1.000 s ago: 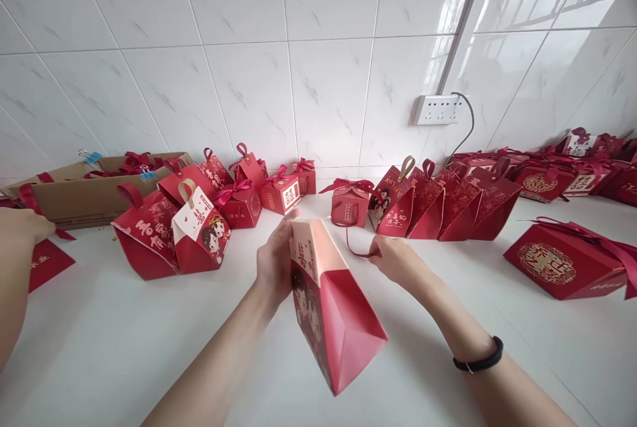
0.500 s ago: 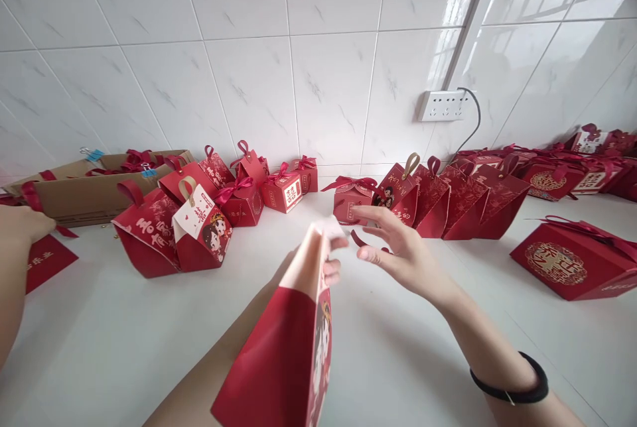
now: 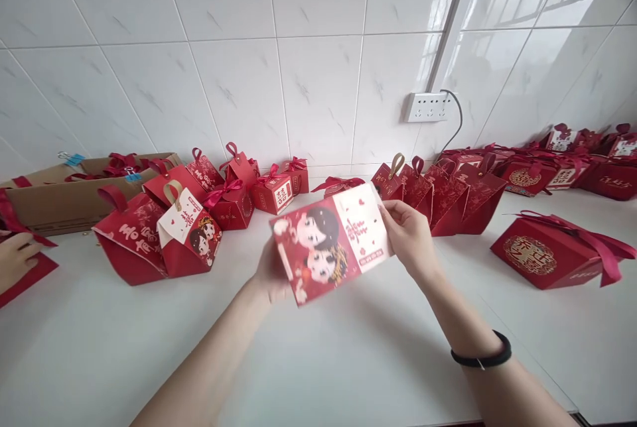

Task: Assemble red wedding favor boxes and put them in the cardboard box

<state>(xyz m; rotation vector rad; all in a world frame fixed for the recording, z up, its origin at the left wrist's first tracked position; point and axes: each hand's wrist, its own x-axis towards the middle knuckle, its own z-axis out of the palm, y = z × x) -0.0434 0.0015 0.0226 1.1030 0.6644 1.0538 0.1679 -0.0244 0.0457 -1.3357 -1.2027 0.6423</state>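
Note:
I hold a flat red and white gift box (image 3: 331, 241) printed with a cartoon couple above the white counter (image 3: 318, 361), printed face toward me. My left hand (image 3: 271, 274) grips its lower left edge from behind, fingers mostly hidden. My right hand (image 3: 409, 236) pinches the white right end, thumb on the front. A black band (image 3: 482, 357) circles my right wrist.
Several folded red gift boxes with ribbons (image 3: 233, 198) stand along the tiled wall. A cardboard carton (image 3: 64, 191) sits at far left, where another person's hand (image 3: 17, 260) rests by a red sheet. A large flat red box (image 3: 552, 258) lies at right. A wall socket (image 3: 428, 107) hangs above.
The box has turned from edge-on and tilted down to flat with its printed face toward me. My right hand, open half a second ago, has closed on its right end.

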